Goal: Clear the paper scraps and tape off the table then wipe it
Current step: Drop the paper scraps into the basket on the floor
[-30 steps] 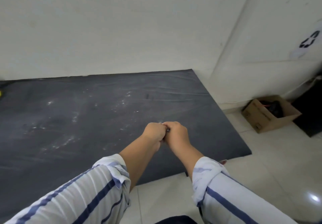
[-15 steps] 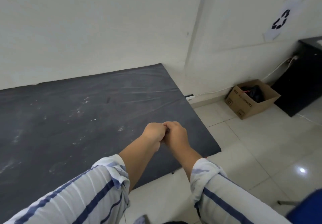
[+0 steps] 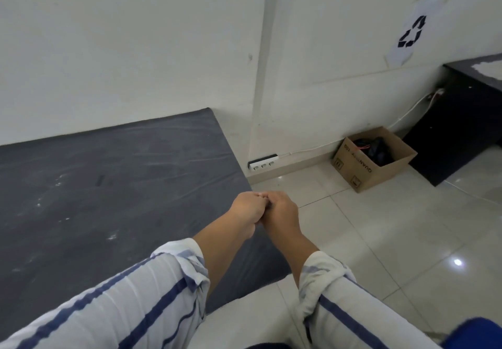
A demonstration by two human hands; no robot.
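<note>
My two hands are still pressed together as they were half a second ago, left hand and right hand knuckle to knuckle. The fingers of both are curled tight into fists. A tiny dark bit shows in the seam between them, too small for me to name, so I cannot tell whether I pinch anything.

What has changed is the view, which has swung to the right. The dark counter now fills only the left side, and my fists hang over its right edge with tiled floor beyond them. Small white flecks lie scattered on the counter well to the left of my hands, and a short dark mark lies farther back.

A white power strip sits at the foot of the wall just past the counter's far corner. An open cardboard box with dark things in it stands on the floor beside a black cabinet. A recycling sign is stuck on the wall above. My striped sleeves and forearms cover the counter's near corner.
</note>
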